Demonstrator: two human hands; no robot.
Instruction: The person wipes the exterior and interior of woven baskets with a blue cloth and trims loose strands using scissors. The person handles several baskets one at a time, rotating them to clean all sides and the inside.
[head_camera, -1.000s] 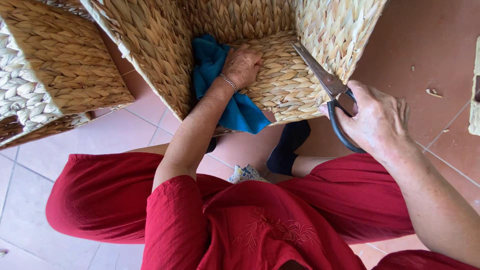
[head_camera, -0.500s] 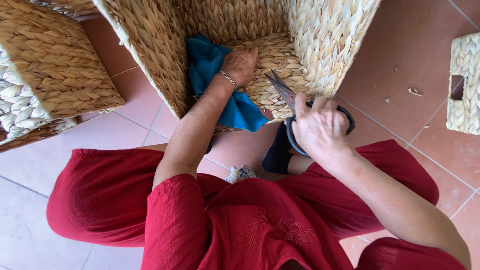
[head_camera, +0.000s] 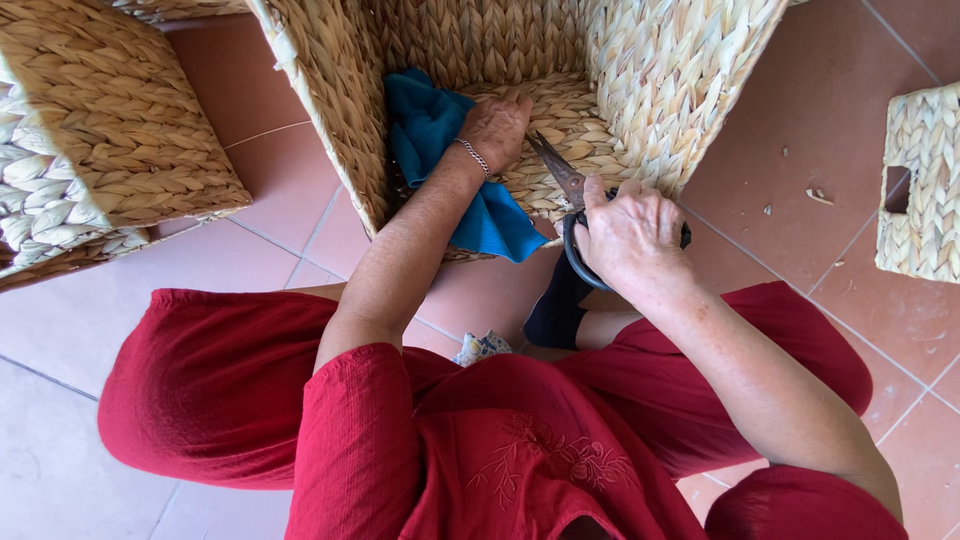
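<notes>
Change: the right hand (head_camera: 632, 232) is sitting lower and nearer the basket (head_camera: 660, 90) rim than half a second ago, and the scissors (head_camera: 568, 195) are now pointing further into the basket.
Hidden: the scissor handles are lying mostly under the fingers; whether the blades are parted is hard to tell, and the basket's top is running out of frame.
Left hand: the left hand (head_camera: 495, 128) is pressing flat, fingers spread, on the basket's woven bottom beside the blue cloth (head_camera: 430, 130).
Right hand: it is gripping the scissor handles tightly, knuckles up.
Nearby: two other baskets are standing on the tiled floor (head_camera: 800, 150).
</notes>
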